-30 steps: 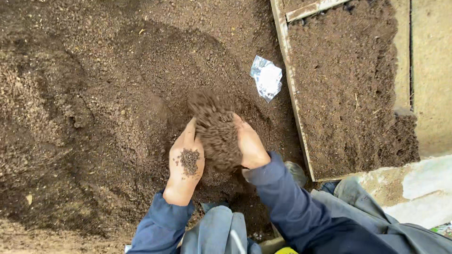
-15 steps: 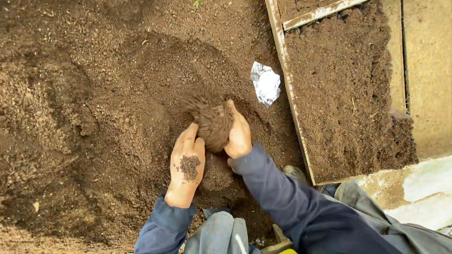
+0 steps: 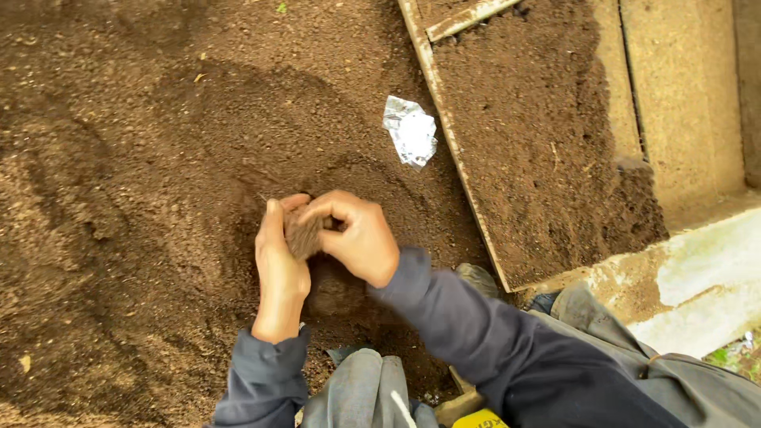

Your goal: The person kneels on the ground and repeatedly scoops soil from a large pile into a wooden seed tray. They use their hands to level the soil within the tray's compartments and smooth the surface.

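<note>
Head view, looking straight down on a broad heap of loose dark-brown crumbly soil (image 3: pixel 143 182). Both bare hands are working at the near slope of the heap, just ahead of the person's knees.

Left hand (image 3: pixel 279 265): standing on its edge, palm turned inward, fingers straight and together, acting as a wall. Right hand (image 3: pixel 358 236): curling over from the other side, fingers bent toward the left palm. Between them a small clump of brown soil (image 3: pixel 304 232) is being pressed; the two hands are closing together on it, and only its top is showing in the gap. Judgement: the hands are held this way to keep loose crumbs from spilling out sideways, since the material has no cohesion of its own. How firmly the clump is being squeezed cannot be told.

Directly under the hands a shallow dark hollow (image 3: pixel 337 293) is lying in the heap.

Surroundings: a crumpled silvery foil wrapper (image 3: pixel 411 131) is lying on the soil, well apart from the hands, beside the edge of a flat wooden-framed tray filled level with soil (image 3: pixel 444 135). The tray is sitting at the heap's right margin, tilted slightly in frame. Beyond it, pale concrete slabs (image 3: pixel 674 119) are showing. Dark-blue sleeves (image 3: pixel 444 317) and grey trousers (image 3: pixel 357 388) are occupying the bottom.
</note>
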